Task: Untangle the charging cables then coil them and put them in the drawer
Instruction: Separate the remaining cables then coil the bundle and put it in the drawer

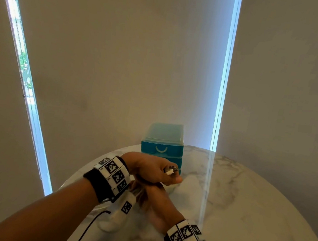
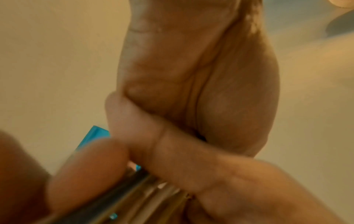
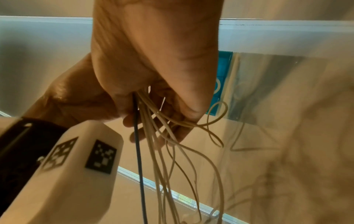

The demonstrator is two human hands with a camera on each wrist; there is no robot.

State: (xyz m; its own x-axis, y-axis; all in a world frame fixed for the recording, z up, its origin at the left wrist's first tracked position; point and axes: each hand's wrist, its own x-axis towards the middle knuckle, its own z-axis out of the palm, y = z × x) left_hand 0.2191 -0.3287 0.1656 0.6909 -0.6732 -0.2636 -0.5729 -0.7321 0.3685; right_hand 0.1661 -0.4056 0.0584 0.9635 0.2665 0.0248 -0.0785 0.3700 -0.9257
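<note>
Above the round marble table (image 1: 244,202), my left hand (image 1: 153,170) is a fist gripping the bunched charging cables, and white and metal plugs (image 1: 170,171) poke out of its top. In the left wrist view its fingers (image 2: 172,159) wrap the strands (image 2: 122,192). My right hand (image 1: 148,197) is pressed under the left fist. Several white cables (image 3: 164,159) and one dark cable (image 3: 138,144) hang from the grip past the right hand's curled fingers (image 3: 172,128). A teal drawer unit (image 1: 161,147) stands just behind the hands, with its drawers closed.
The drawer unit sits at the table's far edge, against closed roller blinds (image 1: 122,55). Bright window strips (image 1: 223,88) flank the blinds. Bare marble spreads to the right of the hands. The white left wrist camera box (image 3: 82,159) hangs close to the cables.
</note>
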